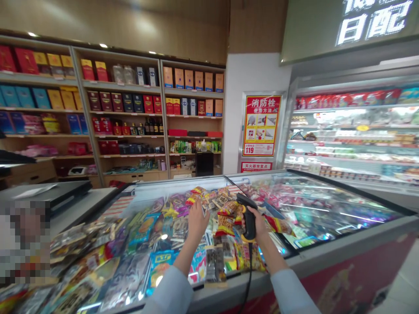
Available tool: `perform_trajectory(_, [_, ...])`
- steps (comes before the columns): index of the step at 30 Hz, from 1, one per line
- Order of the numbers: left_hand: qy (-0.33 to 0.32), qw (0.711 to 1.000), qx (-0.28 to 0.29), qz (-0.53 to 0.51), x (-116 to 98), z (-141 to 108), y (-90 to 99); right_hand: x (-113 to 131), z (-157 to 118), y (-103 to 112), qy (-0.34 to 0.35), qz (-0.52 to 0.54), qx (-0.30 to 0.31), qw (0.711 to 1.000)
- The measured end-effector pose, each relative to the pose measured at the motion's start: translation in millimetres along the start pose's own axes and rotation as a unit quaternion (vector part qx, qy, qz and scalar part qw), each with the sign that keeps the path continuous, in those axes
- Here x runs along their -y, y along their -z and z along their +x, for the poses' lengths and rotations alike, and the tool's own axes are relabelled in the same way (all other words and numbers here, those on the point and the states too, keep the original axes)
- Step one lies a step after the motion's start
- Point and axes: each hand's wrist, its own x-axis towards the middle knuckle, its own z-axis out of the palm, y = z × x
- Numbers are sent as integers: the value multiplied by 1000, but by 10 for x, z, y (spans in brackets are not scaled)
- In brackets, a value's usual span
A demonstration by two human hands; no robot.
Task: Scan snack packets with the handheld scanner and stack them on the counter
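My right hand [258, 224] is wrapped round the handle of a black and yellow barcode scanner [249, 224]. The scanner's head points left over the freezer, and its dark cable hangs down in front. My left hand [197, 220] reaches forward, its fingers closed at the near edge of a red and yellow snack packet [195, 195]; the fingertips are partly hidden. More red and yellow snack packets [225, 222] lie between my hands. Below them, a packet of dark food [214, 264] rests on the freezer's near side.
A chest freezer [314, 257] with a glass top stands before me. Loose snack packets [81, 257] are heaped at the left, by a grey counter [65, 213]. Behind are shelves of boxed bottles [129, 103], a red fire-hydrant poster [260, 125] and a lit chiller [356, 139].
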Motion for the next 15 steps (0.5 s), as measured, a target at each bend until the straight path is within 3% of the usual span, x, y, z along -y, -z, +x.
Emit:
perform_trajectory(6, [49, 996, 70, 3, 176, 82, -318, -136, 133, 150, 20, 55, -7, 998])
perform_trajectory(9, [70, 994, 82, 9, 313, 140, -429, -176, 157, 197, -2, 59, -12, 998])
perform_trajectory(15, [33, 994, 99, -32, 493, 200, -543, -187, 147, 193, -33, 59, -14, 998])
